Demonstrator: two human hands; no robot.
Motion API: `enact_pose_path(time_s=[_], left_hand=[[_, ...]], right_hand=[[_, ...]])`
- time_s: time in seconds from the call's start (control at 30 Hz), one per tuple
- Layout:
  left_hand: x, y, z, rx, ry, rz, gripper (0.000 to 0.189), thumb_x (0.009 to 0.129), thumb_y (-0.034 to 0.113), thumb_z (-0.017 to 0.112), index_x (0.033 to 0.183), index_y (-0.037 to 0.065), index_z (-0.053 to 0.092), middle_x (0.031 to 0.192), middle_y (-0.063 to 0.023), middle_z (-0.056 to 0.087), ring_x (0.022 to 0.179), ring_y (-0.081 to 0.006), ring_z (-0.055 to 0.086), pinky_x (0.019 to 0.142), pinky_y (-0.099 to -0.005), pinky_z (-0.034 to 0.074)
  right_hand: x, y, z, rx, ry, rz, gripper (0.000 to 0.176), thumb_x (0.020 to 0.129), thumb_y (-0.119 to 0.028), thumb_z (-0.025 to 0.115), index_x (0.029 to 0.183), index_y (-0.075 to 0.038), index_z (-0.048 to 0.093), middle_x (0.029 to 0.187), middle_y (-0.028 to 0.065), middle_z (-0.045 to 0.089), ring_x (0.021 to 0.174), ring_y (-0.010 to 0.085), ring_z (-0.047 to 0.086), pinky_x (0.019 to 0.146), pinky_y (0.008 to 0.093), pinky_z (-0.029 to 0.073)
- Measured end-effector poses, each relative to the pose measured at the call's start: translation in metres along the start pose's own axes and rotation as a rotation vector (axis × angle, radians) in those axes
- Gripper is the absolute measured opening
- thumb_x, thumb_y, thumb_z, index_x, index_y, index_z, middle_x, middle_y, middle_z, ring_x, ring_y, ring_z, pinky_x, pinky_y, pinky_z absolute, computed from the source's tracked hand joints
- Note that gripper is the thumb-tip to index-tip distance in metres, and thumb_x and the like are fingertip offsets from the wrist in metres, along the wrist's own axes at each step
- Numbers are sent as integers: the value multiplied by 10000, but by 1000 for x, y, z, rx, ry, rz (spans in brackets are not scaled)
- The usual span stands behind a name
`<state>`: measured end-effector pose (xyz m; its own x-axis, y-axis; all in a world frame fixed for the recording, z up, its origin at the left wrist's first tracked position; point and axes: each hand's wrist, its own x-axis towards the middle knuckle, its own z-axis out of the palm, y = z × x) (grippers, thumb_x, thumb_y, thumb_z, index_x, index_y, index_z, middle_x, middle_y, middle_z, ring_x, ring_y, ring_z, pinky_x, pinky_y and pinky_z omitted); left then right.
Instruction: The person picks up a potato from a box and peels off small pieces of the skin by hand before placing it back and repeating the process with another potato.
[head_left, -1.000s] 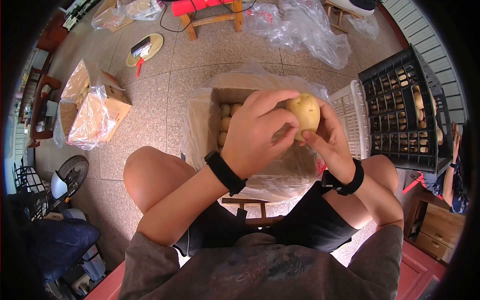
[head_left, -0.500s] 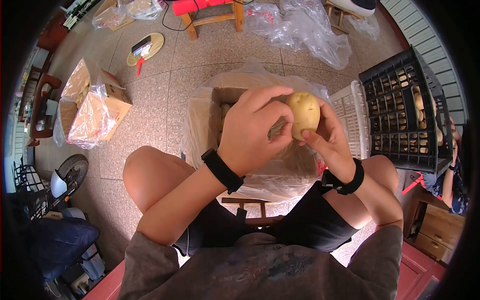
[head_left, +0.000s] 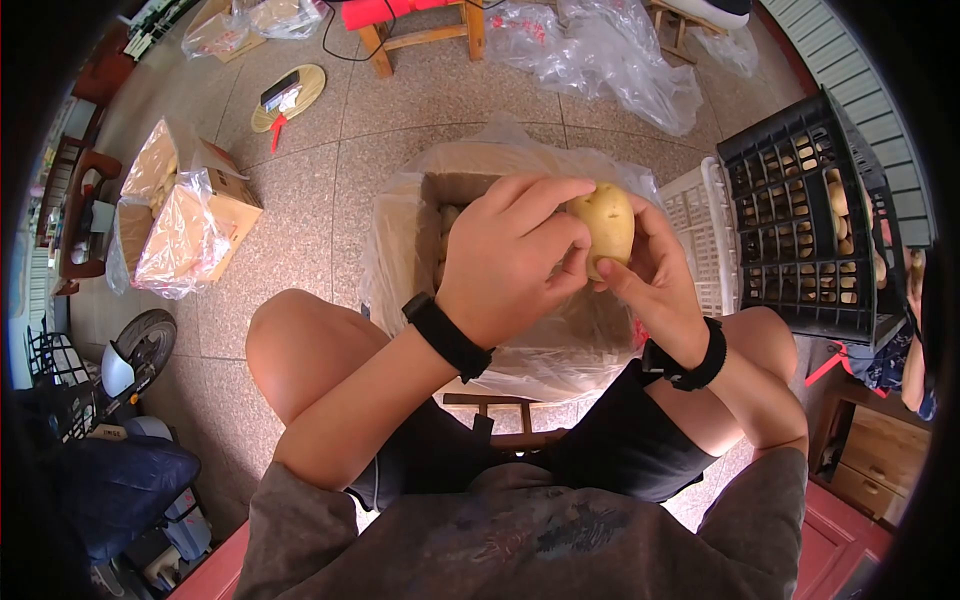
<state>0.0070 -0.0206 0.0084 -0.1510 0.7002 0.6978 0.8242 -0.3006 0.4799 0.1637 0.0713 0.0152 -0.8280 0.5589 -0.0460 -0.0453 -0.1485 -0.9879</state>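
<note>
A yellow potato (head_left: 606, 222) is held up over a plastic-lined cardboard box (head_left: 455, 187). My right hand (head_left: 662, 285) grips it from the right, thumb across its lower front and fingers behind. My left hand (head_left: 510, 255) is at the potato's left side, thumb and index finger pinched together, another fingertip by its top. Whatever the pinch holds, if anything, is too small to make out. Inside the box, partly hidden by my left hand, lie more potatoes (head_left: 447, 222).
On the right, a black crate (head_left: 790, 230) of potatoes stands beside a white plastic basket (head_left: 705, 235). Another open box (head_left: 225, 205) with plastic is at left. Plastic sheets (head_left: 620, 60) and a fan with a phone (head_left: 290, 98) lie on the floor. Another person's arm (head_left: 912, 370) shows at far right.
My left thumb and index finger have drawn closer together, closing the gap between them. The potato has shifted slightly left. At far right, the other person's arm has moved.
</note>
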Motion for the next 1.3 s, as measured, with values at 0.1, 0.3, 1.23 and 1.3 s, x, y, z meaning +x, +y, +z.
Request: enact_pose_path(time_s=[0.1,0.3,1.23,1.3], left_hand=[[0,0,2,13,9,12,185,587,19,680,716,96,571,1050,-42,620,869,-266,579,741,-359,468],[0,-1,2,9,9,0,190,582,16,678,708,97,561,1053,-41,618,884,-268,575,751,-360,470],[0,3,-3,-119,35,-77,208,664,4,714,846,97,673,1024,-48,615,844,-215,571,685,-309,459],[0,4,-4,-118,28,-82,206,663,6,716,844,94,672,1027,-49,617,849,-219,573,690,-313,459]], right_hand=[[0,0,0,-1,1,-3,528,842,10,612,1306,-19,362,1209,67,486,1132,139,475,954,290,409],[1,0,0,-11,1,24,528,836,-6,628,1299,-16,373,1203,67,492,1118,134,480,944,286,410],[1,8,2,-112,25,-98,607,752,81,625,1296,-44,386,1221,58,480,1104,143,491,830,252,495],[1,7,2,-112,38,-102,612,742,83,633,1289,-47,392,1212,58,485,1089,139,496,815,247,497]])
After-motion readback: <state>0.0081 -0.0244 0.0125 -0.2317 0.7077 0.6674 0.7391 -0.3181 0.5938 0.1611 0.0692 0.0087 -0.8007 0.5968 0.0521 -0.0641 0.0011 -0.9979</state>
